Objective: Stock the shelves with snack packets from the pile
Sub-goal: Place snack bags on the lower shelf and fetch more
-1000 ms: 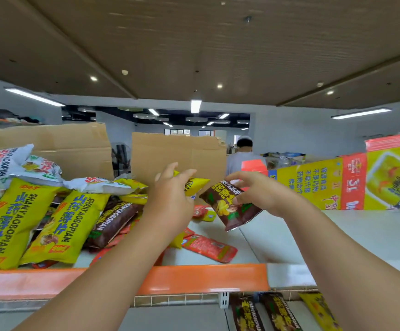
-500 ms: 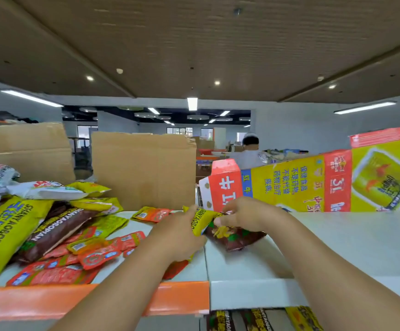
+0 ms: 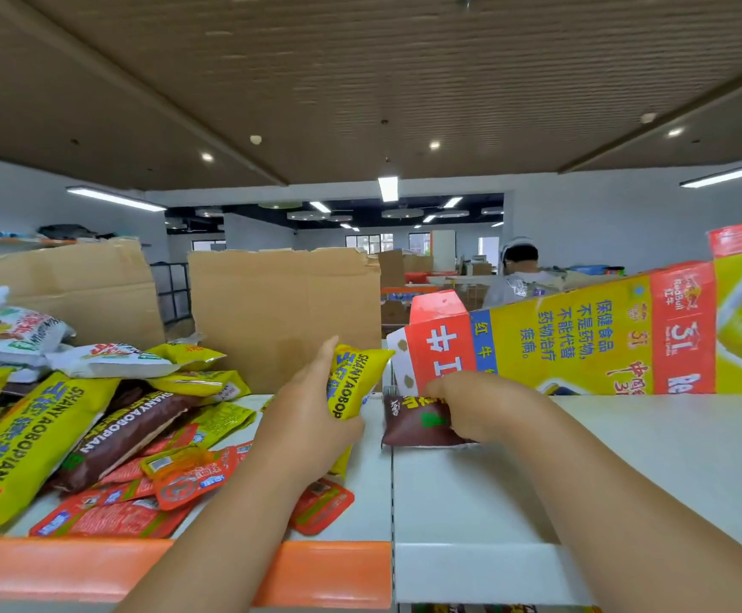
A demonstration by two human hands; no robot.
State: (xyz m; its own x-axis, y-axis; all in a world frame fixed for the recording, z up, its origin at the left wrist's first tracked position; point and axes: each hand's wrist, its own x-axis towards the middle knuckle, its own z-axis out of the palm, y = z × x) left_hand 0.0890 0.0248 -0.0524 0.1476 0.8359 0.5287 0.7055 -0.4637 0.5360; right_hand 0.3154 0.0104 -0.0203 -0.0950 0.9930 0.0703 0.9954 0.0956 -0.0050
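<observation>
- Slatted ceiling and strip lights fill the upper half of the head view. Below runs a white shelf (image 3: 626, 462) with an orange front edge (image 3: 95, 564), cardboard sheets (image 3: 285, 311) stand behind it, and a person (image 3: 519, 276) is far back.
- Our left grip (image 3: 311, 418) is curled round a yellow packet (image 3: 356, 382), holding it upright just above the shelf. The pile of snack packets (image 3: 72, 426) lies to the left of this grip, and red sachets (image 3: 320, 506) show beneath the wrist.
- Our right grip (image 3: 480, 404) pinches the top of a brown packet (image 3: 418, 424), which rests on the shelf just right of the panel seam. A tilted drinks carton (image 3: 581, 342) sits close behind this grip.
- We judge the brown packet may flop over once released, since nothing props it. The carton could slide forward if our knuckles nudge it. The left forearm, crossing the loose sachets, could sweep one off the front edge.
- Both sets of fingertips are hidden behind the packets, so we cannot tell how firm either hold is. The brown packet's print is blurred, and the lower shelf is cut off at the bottom.
</observation>
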